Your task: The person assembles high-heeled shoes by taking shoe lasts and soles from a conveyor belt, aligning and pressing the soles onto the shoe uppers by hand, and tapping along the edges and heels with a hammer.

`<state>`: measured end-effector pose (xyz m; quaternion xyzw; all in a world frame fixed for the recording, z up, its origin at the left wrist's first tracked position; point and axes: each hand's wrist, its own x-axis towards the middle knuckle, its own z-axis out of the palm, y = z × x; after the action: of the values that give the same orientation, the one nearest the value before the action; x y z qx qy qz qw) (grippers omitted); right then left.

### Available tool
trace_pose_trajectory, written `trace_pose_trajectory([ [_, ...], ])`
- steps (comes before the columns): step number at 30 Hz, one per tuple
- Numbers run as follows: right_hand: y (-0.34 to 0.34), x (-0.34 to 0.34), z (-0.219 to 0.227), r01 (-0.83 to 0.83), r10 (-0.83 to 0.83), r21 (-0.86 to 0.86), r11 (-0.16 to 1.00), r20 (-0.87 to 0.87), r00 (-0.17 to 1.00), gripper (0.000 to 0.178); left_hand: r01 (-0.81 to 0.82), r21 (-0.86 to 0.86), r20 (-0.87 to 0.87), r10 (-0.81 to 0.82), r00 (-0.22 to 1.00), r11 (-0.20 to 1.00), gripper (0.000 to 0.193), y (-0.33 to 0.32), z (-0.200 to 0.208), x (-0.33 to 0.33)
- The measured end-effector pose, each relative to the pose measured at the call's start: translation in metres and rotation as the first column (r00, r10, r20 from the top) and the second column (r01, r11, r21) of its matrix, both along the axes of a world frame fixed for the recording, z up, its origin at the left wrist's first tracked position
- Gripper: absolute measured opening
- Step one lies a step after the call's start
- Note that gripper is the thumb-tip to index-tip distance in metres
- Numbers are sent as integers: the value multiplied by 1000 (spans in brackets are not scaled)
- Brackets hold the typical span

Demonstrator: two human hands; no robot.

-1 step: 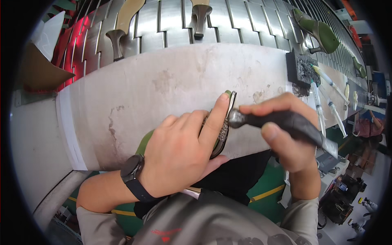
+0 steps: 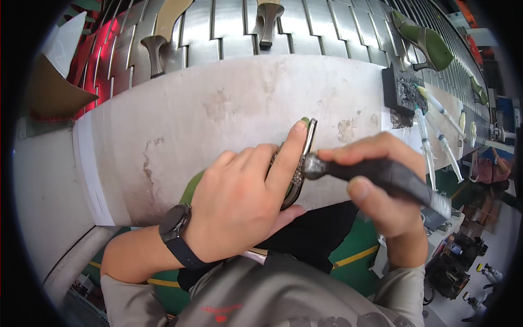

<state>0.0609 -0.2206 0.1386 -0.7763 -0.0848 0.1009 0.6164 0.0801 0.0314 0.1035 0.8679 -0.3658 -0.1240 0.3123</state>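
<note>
My left hand (image 2: pixel 234 201) is wrapped over a green shoe (image 2: pixel 192 189) with sparkly trim and a shiny metallic sole edge. Its index finger lies along the shoe near the tip, and the palm hides most of the rest. In my right hand (image 2: pixel 389 185) is a hammer (image 2: pixel 376 173) with a black-wrapped middle, a round metal face and a flat flared end. That round face sits right at the shoe's edge, beside my left index finger; whether they touch I cannot tell. Under my left wrist shows a metallic piece (image 2: pixel 256 255), partly hidden.
Beneath the hands lies a stained pale board (image 2: pixel 185 114). Beyond it runs a metal slat conveyor (image 2: pixel 234 32) carrying heeled shoe parts (image 2: pixel 265 24) and a green heeled shoe (image 2: pixel 430 49). At right are a black block (image 2: pixel 403 92) and several syringes (image 2: pixel 425 141). Brown cardboard (image 2: pixel 65 87) stands at left.
The hammer and my right hand have dropped slightly toward me. My left hand keeps its hold on the shoe, almost unmoved.
</note>
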Motion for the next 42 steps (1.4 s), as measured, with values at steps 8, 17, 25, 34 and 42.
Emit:
trace_pose_trajectory([
  [8,31,-24,18,-61,235,-410,910,390,890,35,-31,-64,50,34,998,997,119,2,-4,-4],
  [17,57,-57,11,68,287,-564,823,517,807,27,-25,-66,68,29,997,997,111,7,-4,-7],
  [25,82,-95,-18,268,11,-443,856,533,846,42,-28,-94,58,33,998,995,112,11,-7,-9],
  [34,106,-108,-39,277,-165,-151,949,511,844,41,224,-244,-173,-270,947,943,125,41,-4,17],
  [42,103,-112,-31,352,-54,-363,863,626,778,45,44,-314,-80,-72,994,949,46,57,-26,7],
])
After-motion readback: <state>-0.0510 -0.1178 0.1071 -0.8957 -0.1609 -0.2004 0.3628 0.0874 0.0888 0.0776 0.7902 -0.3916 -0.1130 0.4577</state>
